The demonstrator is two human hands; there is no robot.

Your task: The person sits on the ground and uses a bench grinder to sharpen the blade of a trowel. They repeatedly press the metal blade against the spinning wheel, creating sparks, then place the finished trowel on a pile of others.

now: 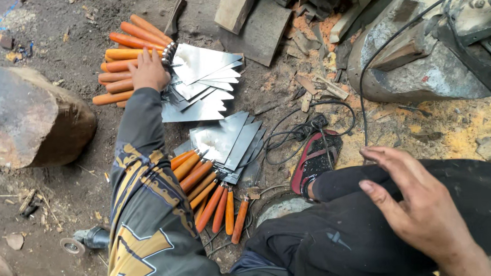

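Observation:
My left hand (pixel 148 70) reaches out to a far pile of cleavers (pixel 195 82) with shiny steel blades and orange wooden handles, and rests on the handles where they meet the blades. A second fan of cleavers (pixel 218 156) lies closer, orange handles pointing toward me. My right hand (pixel 419 201) hovers open over my black trouser leg (pixel 340 234), fingers spread, holding nothing. My left sleeve is dark with a yellow pattern.
A large brown rock (pixel 23 113) sits at left. An angle grinder (pixel 85 240) lies near the lower left. A black cable (pixel 306 129) loops beside my red-and-black sandal (pixel 314 159). Wood scraps (pixel 261 19) and sawdust lie beyond; a grey machine (pixel 431 50) stands at right.

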